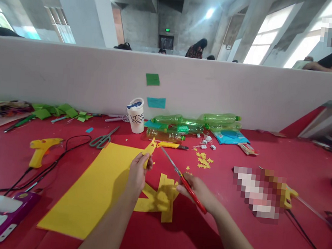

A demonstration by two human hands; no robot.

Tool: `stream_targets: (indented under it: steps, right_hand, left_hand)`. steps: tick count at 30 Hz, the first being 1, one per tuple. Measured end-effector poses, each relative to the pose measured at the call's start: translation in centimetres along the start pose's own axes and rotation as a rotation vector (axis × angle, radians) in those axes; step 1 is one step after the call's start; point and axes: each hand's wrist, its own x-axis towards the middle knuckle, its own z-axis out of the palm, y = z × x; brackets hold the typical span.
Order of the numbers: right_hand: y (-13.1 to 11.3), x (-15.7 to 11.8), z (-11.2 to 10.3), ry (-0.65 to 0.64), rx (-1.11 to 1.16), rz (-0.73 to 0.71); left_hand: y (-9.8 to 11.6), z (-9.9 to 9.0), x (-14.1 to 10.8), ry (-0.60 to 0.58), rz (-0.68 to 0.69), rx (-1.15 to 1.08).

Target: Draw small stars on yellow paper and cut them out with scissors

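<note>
Between the fingers of my left hand (140, 169) is a small piece of yellow paper (149, 149), held upright. My right hand (197, 191) grips a pair of red-handled scissors (186, 183), whose blades look closed and point up and left toward that piece, apart from it. Beneath my hands lie cut yellow strips and scraps (168, 203). A large yellow sheet (88, 195) spreads under my left forearm. Several small yellow stars (204, 160) are scattered beyond my right hand. A yellow utility knife (168, 145) lies just past the scissor tips.
Grey-green scissors (103, 139) and a yellow glue gun (41, 149) lie left, near a purple power strip (7, 213) with cables. A white cup (136, 115) and green plastic bottles (194, 124) stand or lie along the white partition (85, 77). Another glue gun (290, 195) is right.
</note>
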Motion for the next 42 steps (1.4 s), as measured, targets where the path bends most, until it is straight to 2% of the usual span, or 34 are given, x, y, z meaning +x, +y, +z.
stream_targets:
  steps: [3,7,15,23,31,42]
  right_hand:
    - [0.1,-0.1,0.3,-0.075,-0.092,-0.002]
    - [-0.3,-0.1,0.9,-0.105,-0.08,-0.002]
    - [-1.2,-0.3,1.5,-0.24,0.297,0.06]
    - [-0.9,-0.1,2.1,-0.261,0.409,0.053]
    - [-0.5,0.0,2.6,-0.259,0.477,0.156]
    - [-0.7,0.0,2.9,-0.271,0.518,0.156]
  left_hand:
    - [0.3,-0.1,0.0,0.002,0.021,0.016]
    - [0.1,0.4,-0.3,-0.062,0.079,0.095]
    - [-0.5,0.9,-1.0,-0.179,0.137,0.166]
    - [-0.8,0.8,-0.9,-0.161,0.137,0.136]
    - [-0.7,0.6,-0.8,-0.168,0.118,0.159]
    - [-0.6,0.6,-0.8,-0.166,0.108,0.123]
